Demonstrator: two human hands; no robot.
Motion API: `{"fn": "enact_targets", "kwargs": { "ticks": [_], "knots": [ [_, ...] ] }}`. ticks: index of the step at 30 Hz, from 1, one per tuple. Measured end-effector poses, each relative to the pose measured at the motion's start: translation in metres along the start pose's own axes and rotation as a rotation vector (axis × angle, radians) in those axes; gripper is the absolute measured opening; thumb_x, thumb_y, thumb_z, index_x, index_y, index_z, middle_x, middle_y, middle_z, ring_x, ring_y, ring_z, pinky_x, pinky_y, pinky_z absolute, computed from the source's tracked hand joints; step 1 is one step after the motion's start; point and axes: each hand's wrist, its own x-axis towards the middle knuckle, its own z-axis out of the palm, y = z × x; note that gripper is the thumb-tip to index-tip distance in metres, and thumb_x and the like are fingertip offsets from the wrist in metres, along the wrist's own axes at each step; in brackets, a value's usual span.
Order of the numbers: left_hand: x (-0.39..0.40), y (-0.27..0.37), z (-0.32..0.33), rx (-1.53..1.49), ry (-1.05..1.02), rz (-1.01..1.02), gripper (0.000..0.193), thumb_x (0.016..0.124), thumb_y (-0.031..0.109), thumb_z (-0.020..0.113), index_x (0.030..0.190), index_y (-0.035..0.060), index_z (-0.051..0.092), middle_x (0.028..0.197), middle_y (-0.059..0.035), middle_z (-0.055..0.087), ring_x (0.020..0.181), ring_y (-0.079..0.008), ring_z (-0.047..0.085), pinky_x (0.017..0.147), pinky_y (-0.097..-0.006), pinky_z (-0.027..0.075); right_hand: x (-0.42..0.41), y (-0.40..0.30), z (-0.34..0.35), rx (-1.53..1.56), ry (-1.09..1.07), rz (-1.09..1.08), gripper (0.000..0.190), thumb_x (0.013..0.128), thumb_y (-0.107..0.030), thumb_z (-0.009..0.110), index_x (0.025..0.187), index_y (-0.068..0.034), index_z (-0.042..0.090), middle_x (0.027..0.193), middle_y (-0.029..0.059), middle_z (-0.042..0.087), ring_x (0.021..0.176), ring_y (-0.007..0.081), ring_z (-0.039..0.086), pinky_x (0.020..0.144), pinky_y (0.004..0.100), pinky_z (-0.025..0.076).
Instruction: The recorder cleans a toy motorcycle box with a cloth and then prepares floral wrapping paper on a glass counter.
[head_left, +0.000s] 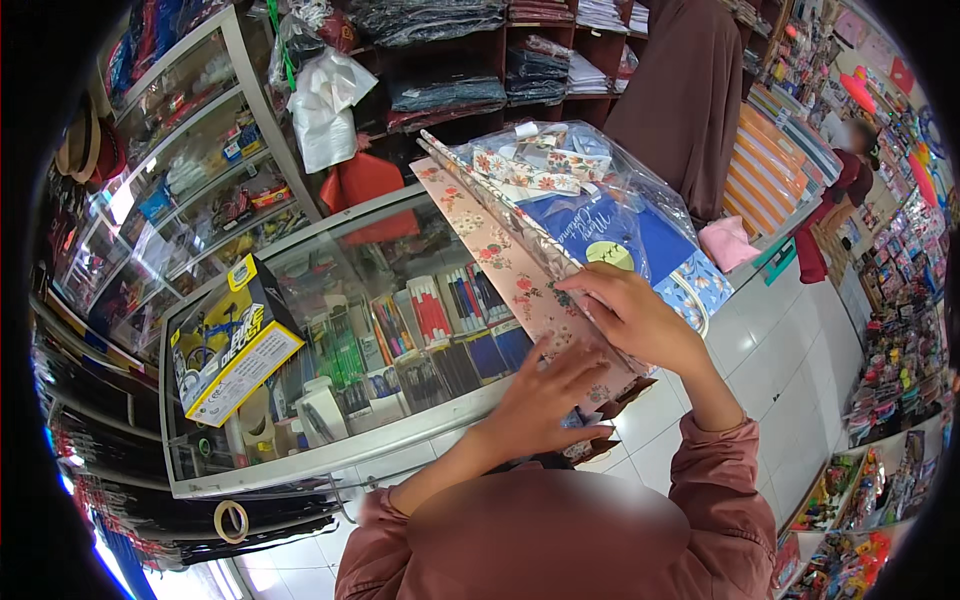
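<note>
A flat pink floral paper item, perhaps a gift bag, lies slantwise over the right end of a glass display counter. Along its far edge runs a second floral paper piece, narrow and seemingly folded. My right hand grips these papers near their close end, thumb and fingertips on the edge. My left hand is spread over the pink one's lower end, slightly blurred; whether it presses on it is hard to tell. Beyond them, blue gift bags bearing writing and floral ones lie in clear plastic.
The glass counter holds pens and stationery. On top stands a boxed toy bicycle. Masking tape hangs at lower left. A person in a long brown garment stands behind the bags. Shelves of packed clothing line the back.
</note>
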Motion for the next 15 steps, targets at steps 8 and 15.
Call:
{"fn": "enact_targets", "kwargs": {
  "ticks": [8, 15],
  "knots": [
    [0.009, -0.010, 0.004, 0.145, -0.103, 0.041, 0.056, 0.076, 0.029, 0.073, 0.127, 0.0134, 0.057, 0.130, -0.0036, 0.058, 0.126, -0.0177, 0.051, 0.111, -0.0461, 0.030, -0.003, 0.004, -0.012, -0.106, 0.001, -0.004, 0.026, 0.088, 0.002, 0.054, 0.113, -0.003, 0.060, 0.101, 0.0167, 0.058, 0.092, 0.0357, 0.058, 0.078, 0.0429, 0.046],
    [0.008, -0.009, -0.003, 0.264, -0.038, 0.079, 0.046, 0.078, 0.028, 0.071, 0.122, 0.0198, 0.062, 0.124, 0.0041, 0.063, 0.121, -0.0119, 0.055, 0.111, -0.0432, 0.028, -0.002, -0.014, -0.027, -0.212, -0.067, 0.015, 0.036, 0.082, 0.006, 0.054, 0.117, -0.002, 0.061, 0.125, 0.0216, 0.054, 0.102, 0.0400, 0.059, 0.084, 0.0448, 0.048]
  ]
}}
